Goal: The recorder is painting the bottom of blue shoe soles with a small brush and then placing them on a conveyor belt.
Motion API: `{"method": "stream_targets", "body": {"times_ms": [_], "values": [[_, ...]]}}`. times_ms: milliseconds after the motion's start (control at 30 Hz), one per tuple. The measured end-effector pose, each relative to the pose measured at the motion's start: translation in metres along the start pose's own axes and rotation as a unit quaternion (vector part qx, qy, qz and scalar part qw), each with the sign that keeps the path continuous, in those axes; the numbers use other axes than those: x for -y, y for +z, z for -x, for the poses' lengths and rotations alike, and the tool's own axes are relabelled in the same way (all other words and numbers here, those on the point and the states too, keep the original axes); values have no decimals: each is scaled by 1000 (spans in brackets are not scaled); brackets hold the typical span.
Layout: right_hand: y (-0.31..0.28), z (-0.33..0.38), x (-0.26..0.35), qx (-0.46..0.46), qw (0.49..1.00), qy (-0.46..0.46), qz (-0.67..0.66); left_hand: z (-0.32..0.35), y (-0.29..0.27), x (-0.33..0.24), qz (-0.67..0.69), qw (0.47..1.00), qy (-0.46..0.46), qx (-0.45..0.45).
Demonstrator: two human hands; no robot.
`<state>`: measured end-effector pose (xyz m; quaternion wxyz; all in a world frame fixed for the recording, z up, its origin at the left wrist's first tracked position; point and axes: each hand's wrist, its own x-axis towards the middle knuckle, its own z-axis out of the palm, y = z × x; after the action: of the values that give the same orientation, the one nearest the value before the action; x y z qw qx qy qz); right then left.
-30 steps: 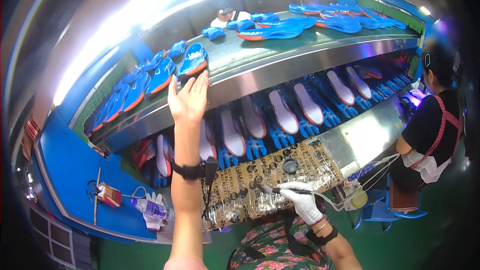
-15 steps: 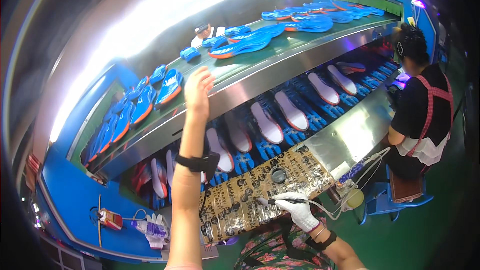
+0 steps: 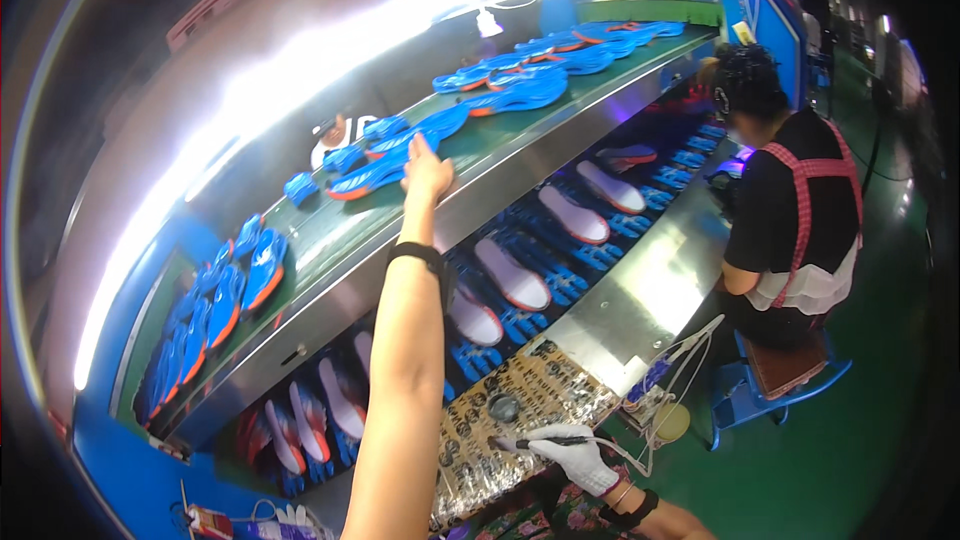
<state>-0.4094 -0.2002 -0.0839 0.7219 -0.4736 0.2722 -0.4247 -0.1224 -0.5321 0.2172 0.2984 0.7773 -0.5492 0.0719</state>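
My left hand (image 3: 428, 176), bare, reaches up to the upper belt. Its fingers close at the right end of a blue shoe sole (image 3: 368, 176) with an orange edge; part of the grip is hidden. A black band circles that wrist. In a white glove, my right hand (image 3: 572, 458) grips a brush (image 3: 545, 441) with a dark handle, a pale hose trailing from its back end. The brush tip is over the taped brown work board (image 3: 470, 470), beside a small dark round dish (image 3: 503, 406).
More blue soles (image 3: 228, 302) lie along the green upper belt (image 3: 318, 225). Below it, white-faced shoe pieces (image 3: 512, 275) and blue parts line a lower level. A co-worker (image 3: 790, 200) sits at the right on a blue stool (image 3: 760, 395). Another person (image 3: 335, 135) is behind the belt.
My left hand has gone from open above the belt's near edge to the blue sole. The view has turned right. My right hand still holds the brush over the board.
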Motion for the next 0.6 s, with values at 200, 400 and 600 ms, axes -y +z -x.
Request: {"method": "stream_targets", "body": {"times_ms": [200,400,600], "values": [[-7,2,5,0,1000,-8,4,13,-12,5,-48,991,-10,-128],[10,1,5,15,999,16,-34,36,-50,108,331,912,-31,-239],[12,10,4,-10,999,0,-53,161,-127,131,812,576,-32,-89]]}}
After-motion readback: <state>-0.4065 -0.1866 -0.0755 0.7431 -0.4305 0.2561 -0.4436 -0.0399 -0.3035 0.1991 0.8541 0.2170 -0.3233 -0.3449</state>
